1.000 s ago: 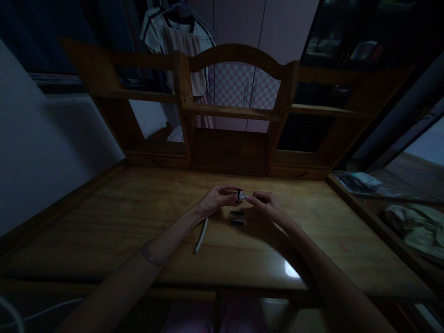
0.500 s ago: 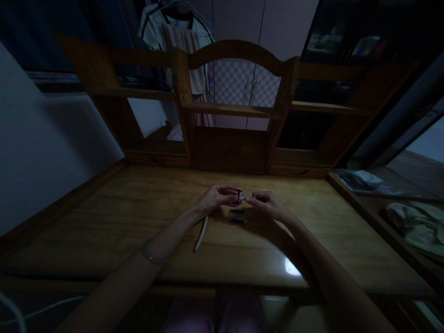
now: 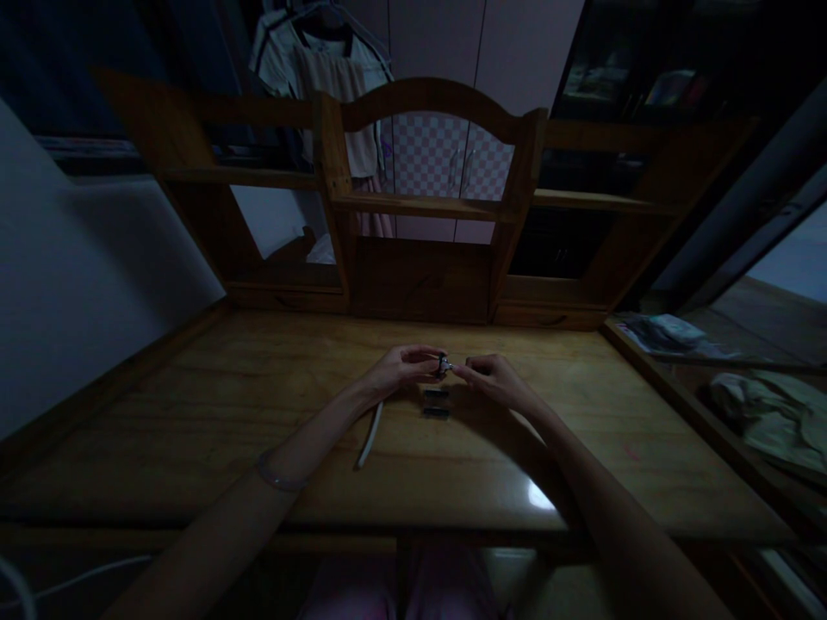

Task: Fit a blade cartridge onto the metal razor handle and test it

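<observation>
Both my hands meet above the middle of a wooden desk (image 3: 194,405). My left hand (image 3: 401,370) pinches a small dark and silver part (image 3: 443,365) between thumb and fingers. My right hand (image 3: 494,381) pinches the same part from the right with its fingertips. Just below the hands two small dark pieces (image 3: 436,403) lie on the desk, one behind the other. A white stick-like thing (image 3: 369,435) lies on the desk under my left wrist. A thin bracelet (image 3: 275,478) circles my left forearm.
A wooden shelf unit (image 3: 426,207) stands along the back of the desk. Clothes (image 3: 323,77) hang behind it. A pale wall (image 3: 77,284) borders the left. To the right, a lower surface holds cloth and papers (image 3: 762,405). The room is dim.
The hands keep the same pinch on the small part. The view has shifted slightly, so everything sits a little further left in the picture.
</observation>
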Action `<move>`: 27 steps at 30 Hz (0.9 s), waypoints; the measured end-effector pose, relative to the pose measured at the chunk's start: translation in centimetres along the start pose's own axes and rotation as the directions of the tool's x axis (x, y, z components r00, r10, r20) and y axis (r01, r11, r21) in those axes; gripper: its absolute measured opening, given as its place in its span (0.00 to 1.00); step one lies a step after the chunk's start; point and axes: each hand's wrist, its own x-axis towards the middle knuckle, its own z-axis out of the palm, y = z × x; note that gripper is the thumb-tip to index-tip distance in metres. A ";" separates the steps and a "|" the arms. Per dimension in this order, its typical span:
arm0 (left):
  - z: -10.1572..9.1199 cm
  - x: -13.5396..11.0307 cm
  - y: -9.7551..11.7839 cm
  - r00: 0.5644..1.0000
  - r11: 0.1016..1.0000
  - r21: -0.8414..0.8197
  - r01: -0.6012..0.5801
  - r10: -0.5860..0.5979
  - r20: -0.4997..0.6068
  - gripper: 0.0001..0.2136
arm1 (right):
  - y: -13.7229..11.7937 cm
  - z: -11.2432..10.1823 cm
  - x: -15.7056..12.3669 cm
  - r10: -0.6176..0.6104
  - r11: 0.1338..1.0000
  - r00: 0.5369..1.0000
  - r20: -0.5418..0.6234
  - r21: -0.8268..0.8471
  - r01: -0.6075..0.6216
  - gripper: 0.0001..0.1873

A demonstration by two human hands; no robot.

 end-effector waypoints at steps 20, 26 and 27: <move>-1.3 0.9 -1.0 0.998 0.999 0.003 -0.052 0.052 -0.027 0.17 | 0.2 0.3 -0.8 -0.074 0.947 0.989 -0.129 -0.319 0.029 0.13; -1.0 0.4 -0.3 1.000 0.998 -0.056 0.010 -0.011 -0.013 0.16 | 0.2 0.3 -0.8 -0.087 0.942 0.990 -0.114 -0.331 0.045 0.13; -0.9 0.4 -0.2 1.000 0.998 -0.066 0.014 -0.015 -0.013 0.16 | 0.2 0.2 -0.8 -0.093 0.940 0.989 -0.110 -0.338 0.051 0.13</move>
